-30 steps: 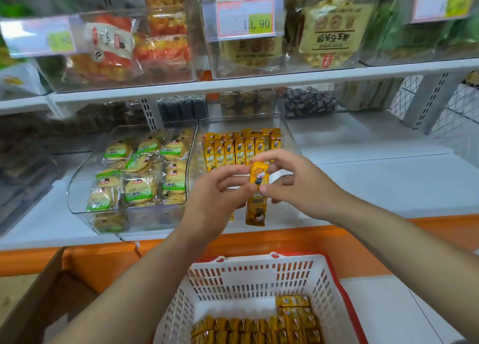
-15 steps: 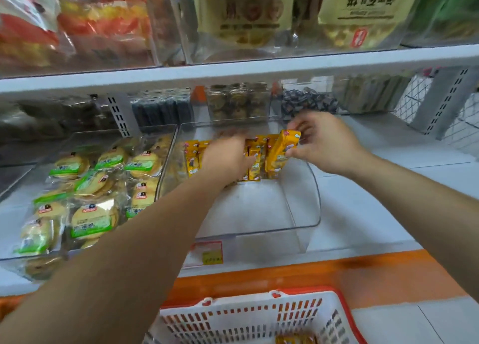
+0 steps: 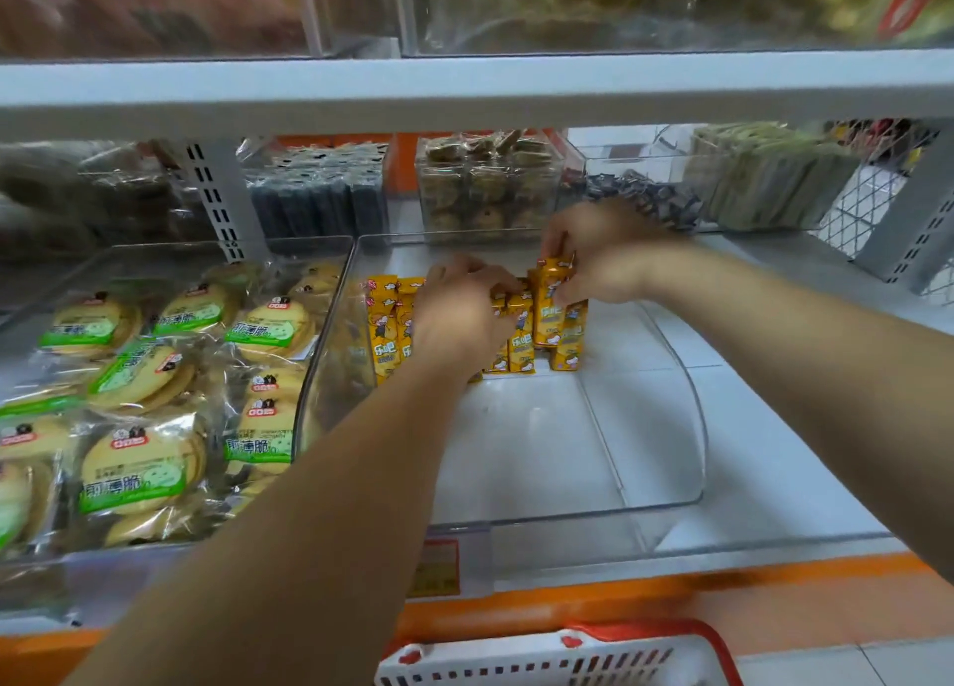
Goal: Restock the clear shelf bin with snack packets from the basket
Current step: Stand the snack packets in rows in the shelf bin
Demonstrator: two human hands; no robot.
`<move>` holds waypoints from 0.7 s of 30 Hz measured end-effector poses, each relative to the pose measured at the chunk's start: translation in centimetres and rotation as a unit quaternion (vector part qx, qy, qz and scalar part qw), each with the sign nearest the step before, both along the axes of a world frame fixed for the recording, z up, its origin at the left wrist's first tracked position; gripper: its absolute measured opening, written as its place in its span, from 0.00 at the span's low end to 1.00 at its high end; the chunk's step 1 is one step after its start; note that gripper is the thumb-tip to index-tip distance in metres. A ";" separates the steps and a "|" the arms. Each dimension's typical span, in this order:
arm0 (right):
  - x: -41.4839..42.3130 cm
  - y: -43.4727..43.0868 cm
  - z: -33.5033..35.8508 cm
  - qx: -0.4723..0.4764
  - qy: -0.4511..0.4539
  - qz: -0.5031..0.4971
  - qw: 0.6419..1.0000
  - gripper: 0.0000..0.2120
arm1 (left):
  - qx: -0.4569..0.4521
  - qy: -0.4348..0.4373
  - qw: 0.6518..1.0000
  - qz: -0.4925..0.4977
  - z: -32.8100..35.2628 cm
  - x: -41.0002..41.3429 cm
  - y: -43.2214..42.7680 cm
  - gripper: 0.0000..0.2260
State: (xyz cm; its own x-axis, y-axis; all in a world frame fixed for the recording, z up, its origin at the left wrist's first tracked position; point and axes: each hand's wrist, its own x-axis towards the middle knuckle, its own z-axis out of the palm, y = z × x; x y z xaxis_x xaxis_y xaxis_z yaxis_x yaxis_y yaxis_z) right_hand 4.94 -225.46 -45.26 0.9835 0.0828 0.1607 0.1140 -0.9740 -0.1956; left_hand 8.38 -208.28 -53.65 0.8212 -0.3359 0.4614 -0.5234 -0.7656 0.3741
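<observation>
Inside the clear bin (image 3: 694,427), right hand (image 3: 604,259) pinches 1 packet (image 3: 550,318), left hand (image 3: 459,316) grips the row (image 3: 384,324).

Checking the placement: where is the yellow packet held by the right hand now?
Head view, right of centre: the yellow packet is inside the clear bin, toward the right end of the row of packets, its top pinched by the right hand.
</observation>
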 end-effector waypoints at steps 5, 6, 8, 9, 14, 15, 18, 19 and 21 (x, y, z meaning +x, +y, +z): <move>1.5 1.7 -0.7 -0.191 0.056 -0.011 0.980 0.20 | -0.008 -0.005 1.000 0.007 -0.2 -0.2 0.0 0.16; 1.8 1.9 -0.9 -0.208 0.069 -0.011 0.976 0.20 | -0.009 -0.003 1.000 0.005 -0.2 -0.2 0.0 0.16; 1.9 1.8 -0.8 -0.207 0.078 -0.012 0.975 0.21 | -0.007 -0.003 1.000 0.005 -0.2 -0.3 0.0 0.16; 1.6 1.6 -0.6 -0.182 0.074 -0.012 0.980 0.21 | -0.003 -0.005 1.000 0.007 -0.1 -0.3 0.0 0.16; -3.5 -0.7 -0.3 0.073 -0.062 -0.025 0.995 0.15 | 0.034 -0.024 0.999 0.009 0.3 -0.4 -0.7 0.20; -5.1 -1.2 -0.7 0.108 -0.089 -0.027 0.990 0.16 | 0.047 -0.038 0.998 0.001 0.6 -0.4 -1.0 0.22; -9.6 -1.9 -2.3 0.191 -0.087 -0.043 0.977 0.26 | 0.130 -0.033 0.988 -0.073 1.4 -0.1 -2.2 0.31; -10.7 -1.9 -2.8 0.224 -0.077 -0.043 0.971 0.27 | 0.168 -0.014 0.982 -0.091 1.7 0.0 -2.6 0.34; -11.7 -1.6 -3.4 0.266 -0.064 -0.027 0.962 0.21 | 0.227 -0.011 0.970 -0.092 2.0 0.3 -3.0 0.35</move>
